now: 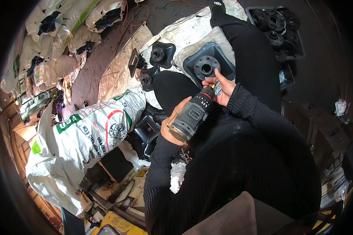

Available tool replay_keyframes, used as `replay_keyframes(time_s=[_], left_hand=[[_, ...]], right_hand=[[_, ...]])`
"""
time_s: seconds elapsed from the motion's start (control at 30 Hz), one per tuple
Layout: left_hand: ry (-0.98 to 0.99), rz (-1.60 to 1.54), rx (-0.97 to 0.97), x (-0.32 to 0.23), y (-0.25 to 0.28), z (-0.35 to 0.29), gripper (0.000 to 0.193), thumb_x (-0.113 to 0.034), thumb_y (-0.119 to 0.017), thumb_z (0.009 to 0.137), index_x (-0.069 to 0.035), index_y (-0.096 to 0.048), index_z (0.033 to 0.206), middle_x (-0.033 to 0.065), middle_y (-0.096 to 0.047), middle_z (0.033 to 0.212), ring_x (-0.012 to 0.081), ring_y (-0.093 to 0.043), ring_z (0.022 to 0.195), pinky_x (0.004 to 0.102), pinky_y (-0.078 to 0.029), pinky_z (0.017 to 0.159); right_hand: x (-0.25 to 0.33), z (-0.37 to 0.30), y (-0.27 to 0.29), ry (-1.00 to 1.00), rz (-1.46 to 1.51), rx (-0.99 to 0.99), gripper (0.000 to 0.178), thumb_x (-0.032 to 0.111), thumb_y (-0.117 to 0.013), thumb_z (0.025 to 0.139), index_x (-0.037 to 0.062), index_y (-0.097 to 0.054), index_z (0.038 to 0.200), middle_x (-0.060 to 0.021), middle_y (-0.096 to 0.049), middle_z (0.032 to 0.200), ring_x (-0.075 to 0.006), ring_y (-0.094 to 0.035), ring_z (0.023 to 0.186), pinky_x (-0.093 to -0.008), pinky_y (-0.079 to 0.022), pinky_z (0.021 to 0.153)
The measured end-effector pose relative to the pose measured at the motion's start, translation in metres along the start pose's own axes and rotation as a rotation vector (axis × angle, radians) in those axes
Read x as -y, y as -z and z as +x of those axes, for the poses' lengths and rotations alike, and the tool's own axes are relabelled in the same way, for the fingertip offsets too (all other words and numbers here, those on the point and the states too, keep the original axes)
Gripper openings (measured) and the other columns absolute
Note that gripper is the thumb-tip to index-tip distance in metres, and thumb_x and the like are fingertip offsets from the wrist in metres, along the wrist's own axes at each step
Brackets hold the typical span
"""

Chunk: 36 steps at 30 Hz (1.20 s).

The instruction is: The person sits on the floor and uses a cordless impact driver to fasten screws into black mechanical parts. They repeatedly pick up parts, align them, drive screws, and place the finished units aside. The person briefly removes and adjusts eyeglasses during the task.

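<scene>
Grey-black plastic cordless drill [192,115]: grasped by left hand [172,127]; right hand [225,91] holding small silvery pieces [218,88] beside it. Square black flanged housing [195,62]: toward lower edge of off-white fabric pad [179,60]. Black rectangular tray [301,47]: round black flanged parts [276,21].

Place: a workshop, by the look of it — tools, repeated parts and bulk sacks together
Tool: a power drill [190,117] at the centre
Housings: several similar black flanged housings [207,68], from 11 to 1 o'clock
Crate: round black parts [276,19] heaped in a crate [301,49], between 1 and 2 o'clock
Sacks: bulky pale sacks [53,45] piled at 10 o'clock — a printed white sack [100,131] at 9 o'clock
</scene>
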<state>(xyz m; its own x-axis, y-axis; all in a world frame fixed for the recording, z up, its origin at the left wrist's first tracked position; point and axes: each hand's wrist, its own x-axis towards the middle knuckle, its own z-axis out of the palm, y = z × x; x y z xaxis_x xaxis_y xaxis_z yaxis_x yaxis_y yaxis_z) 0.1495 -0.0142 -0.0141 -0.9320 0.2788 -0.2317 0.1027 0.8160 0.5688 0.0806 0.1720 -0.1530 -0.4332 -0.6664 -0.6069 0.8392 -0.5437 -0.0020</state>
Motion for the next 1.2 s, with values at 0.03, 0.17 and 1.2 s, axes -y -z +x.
replay_keyframes(time_s=[0.03, 0.17, 1.2], left_hand=[[0.033, 0.003, 0.030, -0.003, 0.003, -0.002, 0.059, -0.015, -0.069, 0.072, -0.009, -0.047, 0.127, 0.0058, -0.052, 0.128, 0.0217, -0.064, 0.094, 0.0303, -0.053, 0.078], [0.067, -0.068, 0.050, -0.015, 0.006, 0.000, 0.063, -0.016, -0.069, 0.074, -0.010, -0.042, 0.132, 0.0091, -0.053, 0.125, 0.0213, -0.065, 0.093, 0.0281, -0.052, 0.079], [0.289, 0.271, 0.452, 0.031, 0.072, 0.118, 0.042, -0.021, -0.077, 0.059, -0.003, -0.061, 0.093, 0.0137, -0.064, 0.083, 0.0301, -0.063, 0.082, 0.0349, -0.050, 0.073]], right_hand=[[-0.001, 0.000, -0.002, -0.016, -0.001, -0.045, 0.055, 0.053, -0.043, 0.091, 0.0025, -0.059, 0.106, -0.0099, -0.060, 0.103, -0.0182, -0.060, 0.087, -0.0307, -0.051, 0.070], [-0.001, 0.003, -0.002, 0.000, 0.013, -0.063, 0.054, 0.052, -0.043, 0.091, 0.0023, -0.058, 0.106, -0.0096, -0.059, 0.098, -0.0170, -0.056, 0.077, -0.0317, -0.052, 0.070], [0.009, 0.046, 0.034, 0.459, -0.449, -0.588, 0.036, 0.030, -0.065, 0.085, 0.0034, -0.060, 0.107, 0.0025, -0.057, 0.077, -0.0028, -0.040, 0.051, -0.0176, -0.034, 0.045]])
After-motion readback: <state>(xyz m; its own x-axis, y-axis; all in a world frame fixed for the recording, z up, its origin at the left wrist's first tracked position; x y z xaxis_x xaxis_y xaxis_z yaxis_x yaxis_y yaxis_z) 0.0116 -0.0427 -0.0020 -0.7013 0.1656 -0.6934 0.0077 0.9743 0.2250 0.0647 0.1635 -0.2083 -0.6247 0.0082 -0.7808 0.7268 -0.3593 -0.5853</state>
